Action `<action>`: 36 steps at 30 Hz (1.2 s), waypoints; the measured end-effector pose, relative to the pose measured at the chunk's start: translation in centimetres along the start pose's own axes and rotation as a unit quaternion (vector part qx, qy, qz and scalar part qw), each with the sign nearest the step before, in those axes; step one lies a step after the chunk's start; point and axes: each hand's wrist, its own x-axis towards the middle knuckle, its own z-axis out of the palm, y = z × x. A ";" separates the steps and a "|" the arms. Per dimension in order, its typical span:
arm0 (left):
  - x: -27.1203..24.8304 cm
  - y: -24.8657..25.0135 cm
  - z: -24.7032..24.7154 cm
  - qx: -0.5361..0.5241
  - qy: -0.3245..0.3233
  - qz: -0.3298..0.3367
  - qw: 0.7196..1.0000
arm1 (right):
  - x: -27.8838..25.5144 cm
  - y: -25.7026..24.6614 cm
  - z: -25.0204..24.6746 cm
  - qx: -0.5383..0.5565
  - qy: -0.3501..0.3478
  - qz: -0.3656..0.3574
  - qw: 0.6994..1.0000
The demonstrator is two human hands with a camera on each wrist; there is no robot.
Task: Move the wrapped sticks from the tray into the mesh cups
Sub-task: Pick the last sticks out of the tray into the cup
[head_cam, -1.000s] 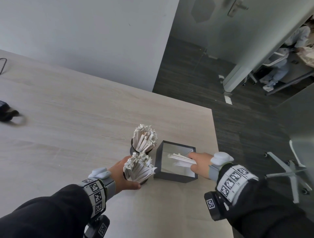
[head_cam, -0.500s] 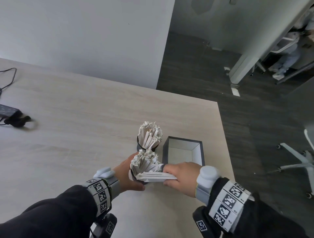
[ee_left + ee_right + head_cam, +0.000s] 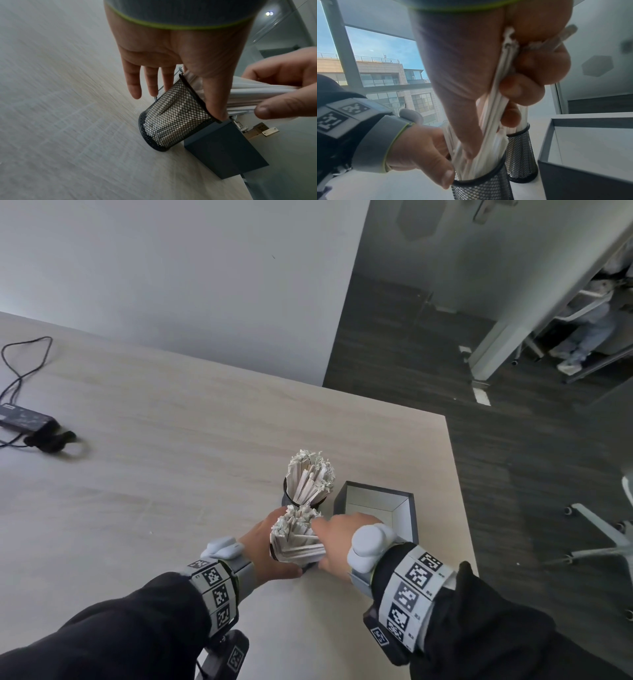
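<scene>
Two black mesh cups stand side by side left of the dark tray (image 3: 376,488), whose white inside shows no sticks. The far cup (image 3: 291,501) is packed with upright wrapped sticks (image 3: 310,479). My left hand (image 3: 274,553) holds the near cup (image 3: 175,115), thumb on its rim and fingers behind it. My right hand (image 3: 337,542) grips a bundle of white wrapped sticks (image 3: 496,108) and holds it slanted, lower ends inside the near cup (image 3: 481,189) among the sticks standing there. The far cup (image 3: 520,155) and tray (image 3: 546,148) lie just beyond.
The cups and tray sit near the right edge (image 3: 459,508) of a pale wooden table (image 3: 171,474). A black power adapter (image 3: 24,419) with its cable lies far left. A white chair base (image 3: 599,542) stands on the dark floor to the right.
My right hand lifted the bundle of sticks out of the tray, carried it left and brought its ends down into the near cup. My left hand stayed on that cup.
</scene>
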 end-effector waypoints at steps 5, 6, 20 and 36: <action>0.1 -1.3 0.2 -0.014 -0.002 -0.016 1.000 | -0.9 0.8 0.0 0.131 0.068 -0.024 0.989; 0.1 -1.2 0.1 -0.012 -0.002 -0.013 1.000 | -1.1 1.1 0.1 0.169 0.086 -0.022 0.982; 1.0 -1.7 0.6 0.017 -0.007 0.005 1.000 | -2.0 1.1 0.1 0.106 0.087 -0.042 0.990; 1.2 -3.2 1.0 0.026 0.018 0.018 0.999 | -0.6 0.5 5.1 0.311 0.259 -0.063 0.912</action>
